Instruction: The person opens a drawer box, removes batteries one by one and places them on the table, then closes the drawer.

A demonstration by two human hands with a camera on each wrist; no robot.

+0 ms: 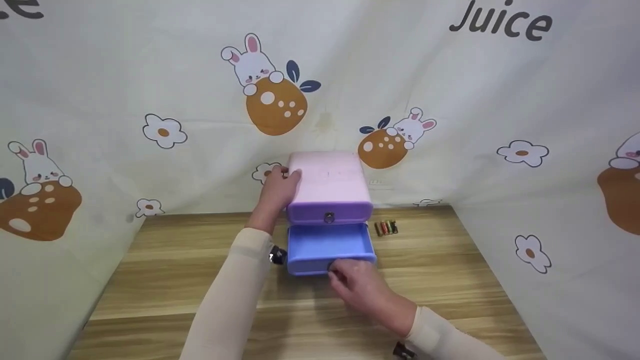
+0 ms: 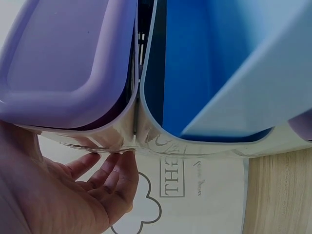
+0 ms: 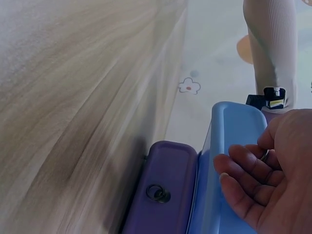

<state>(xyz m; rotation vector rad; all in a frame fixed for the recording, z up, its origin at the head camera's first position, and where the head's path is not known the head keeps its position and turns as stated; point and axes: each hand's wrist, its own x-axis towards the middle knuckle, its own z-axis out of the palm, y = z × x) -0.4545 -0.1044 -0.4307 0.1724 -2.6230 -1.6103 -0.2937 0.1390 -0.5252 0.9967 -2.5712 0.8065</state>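
Observation:
A small drawer cabinet with a pink top [image 1: 327,175] stands against the backdrop. Its upper purple drawer [image 1: 312,213] is closed, while the blue drawer [image 1: 330,242] below is pulled out, its visible floor bare. My right hand [image 1: 362,285] pinches the ring pull [image 3: 264,155] on the blue drawer's front between thumb and finger. Against the cabinet's left side rests my left hand [image 1: 281,187], fingertips [image 2: 127,158] touching the wall and thumb near the top edge. A lower purple drawer [image 3: 168,168] with a metal ring [image 3: 156,192] shows in the right wrist view, closed.
Several small batteries [image 1: 386,228] lie side by side on the wooden table [image 1: 190,280], right of the cabinet. A patterned cloth [image 1: 200,75] hangs behind and along both sides. Black wrist cameras [image 1: 277,255] sit on both sleeves.

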